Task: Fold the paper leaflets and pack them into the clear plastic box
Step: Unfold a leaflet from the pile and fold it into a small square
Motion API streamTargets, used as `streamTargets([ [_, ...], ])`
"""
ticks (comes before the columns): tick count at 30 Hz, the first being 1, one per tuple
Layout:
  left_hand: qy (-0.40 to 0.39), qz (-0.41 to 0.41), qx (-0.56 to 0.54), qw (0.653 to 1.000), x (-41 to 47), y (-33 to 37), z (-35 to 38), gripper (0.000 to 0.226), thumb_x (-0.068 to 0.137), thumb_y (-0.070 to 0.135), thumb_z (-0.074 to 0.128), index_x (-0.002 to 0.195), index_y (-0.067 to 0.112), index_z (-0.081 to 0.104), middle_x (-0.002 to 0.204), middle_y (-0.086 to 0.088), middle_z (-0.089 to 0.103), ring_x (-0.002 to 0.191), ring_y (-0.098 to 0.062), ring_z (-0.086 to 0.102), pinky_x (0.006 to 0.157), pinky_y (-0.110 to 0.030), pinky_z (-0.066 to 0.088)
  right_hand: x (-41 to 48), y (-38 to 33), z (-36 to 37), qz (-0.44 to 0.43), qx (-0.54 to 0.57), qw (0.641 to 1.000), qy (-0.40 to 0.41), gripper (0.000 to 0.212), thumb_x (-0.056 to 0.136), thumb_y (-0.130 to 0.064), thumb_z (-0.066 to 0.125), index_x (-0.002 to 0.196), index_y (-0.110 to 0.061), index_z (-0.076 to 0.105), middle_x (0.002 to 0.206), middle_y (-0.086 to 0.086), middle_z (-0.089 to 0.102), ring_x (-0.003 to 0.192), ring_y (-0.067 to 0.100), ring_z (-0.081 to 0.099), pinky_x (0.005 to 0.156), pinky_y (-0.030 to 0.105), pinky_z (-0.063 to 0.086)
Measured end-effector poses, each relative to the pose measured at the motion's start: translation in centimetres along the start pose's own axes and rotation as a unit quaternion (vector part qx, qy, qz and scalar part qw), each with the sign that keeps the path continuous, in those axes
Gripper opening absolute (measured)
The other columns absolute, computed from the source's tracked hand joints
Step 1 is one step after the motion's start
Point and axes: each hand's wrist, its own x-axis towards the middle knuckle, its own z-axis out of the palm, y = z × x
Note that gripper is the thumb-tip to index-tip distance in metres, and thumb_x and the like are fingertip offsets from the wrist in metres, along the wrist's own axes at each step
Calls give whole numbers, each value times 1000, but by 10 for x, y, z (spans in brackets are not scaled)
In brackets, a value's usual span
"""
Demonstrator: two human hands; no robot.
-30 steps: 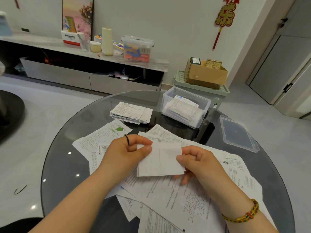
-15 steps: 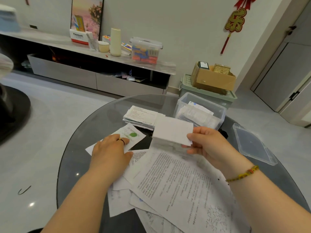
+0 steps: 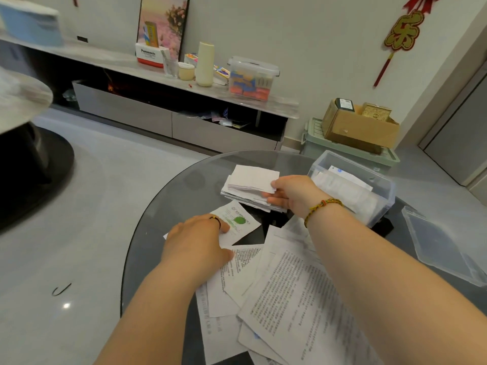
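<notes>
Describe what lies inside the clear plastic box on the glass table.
The clear plastic box holds folded white leaflets packed together. The rear leaflet bears a small blue mark. The lower sheets and the box floor are covered, so their number cannot be told.

My round dark-glass table (image 3: 179, 196) bears a clear rectangular plastic box (image 3: 382, 201): folded white leaflets (image 3: 250, 177) stacked left of it, flat clear lid (image 3: 442, 248) right.

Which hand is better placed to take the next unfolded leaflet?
Left hand: it rests on the green-logo leaflet. The right hand holds a folded leaflet over the stack.
</notes>
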Motion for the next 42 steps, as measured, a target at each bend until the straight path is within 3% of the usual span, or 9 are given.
streamTargets([
  [3,-3,7,3,1000,1,2,1,46,87,34,55,131,32,41,141,15,36,130,-9,34,106,-24,24,7,3,1,4,-10,1000,0,19,92,5,42,75,-4,42,68,9,46,66,23,61,34,15,45],
  [6,-3,11,8,1000,1,2,1,47,87,34,54,132,33,39,141,15,35,130,-9,32,107,-24,22,8,5,6,21,-77,997,-2,8,93,2,40,87,-4,40,56,9,53,34,12,54,33,15,41],
  [9,-10,8,13,1000,2,4,2,49,87,35,54,133,33,37,142,15,33,132,-10,29,110,-28,19,8,8,7,15,-130,991,12,22,92,3,40,74,-8,37,44,7,53,29,11,48,37,17,40],
  [16,-9,10,13,1000,2,4,2,49,87,35,54,133,33,38,142,15,34,133,-9,29,109,-27,19,11,20,10,-81,-212,970,88,19,88,-3,45,104,-7,36,82,14,52,52,19,49,40,21,38],
  [21,-8,11,16,1000,2,4,3,49,88,35,53,134,33,37,142,15,33,133,-9,28,111,-28,18,11,23,12,-143,-347,919,120,27,88,-3,46,113,0,39,93,11,49,79,25,47,61,28,38],
  [24,-8,13,15,1000,2,4,3,49,88,36,53,134,33,37,142,15,33,134,-9,28,111,-29,17,10,23,12,-140,-377,908,118,26,89,-3,43,114,0,39,92,10,47,80,25,44,66,28,36],
  [31,0,14,6,1000,3,3,4,50,88,36,53,135,32,36,141,13,34,134,-10,28,113,-29,18,9,22,9,-157,-362,910,128,23,90,-8,42,112,-2,40,67,-1,38,57,14,37,46,25,30],
  [36,16,6,-9,1000,3,5,5,48,89,38,51,134,31,37,140,12,36,132,-11,31,109,-27,20,0,20,2,-198,-305,923,122,33,93,-20,47,122,-5,40,93,2,45,77,20,47,66,27,36],
  [42,49,-18,-31,998,5,5,7,44,90,39,47,132,28,41,140,9,36,130,-14,33,106,-28,25,-2,17,-7,-209,-264,933,124,35,92,-27,48,121,-8,44,99,-2,43,67,13,46,64,26,37],
])
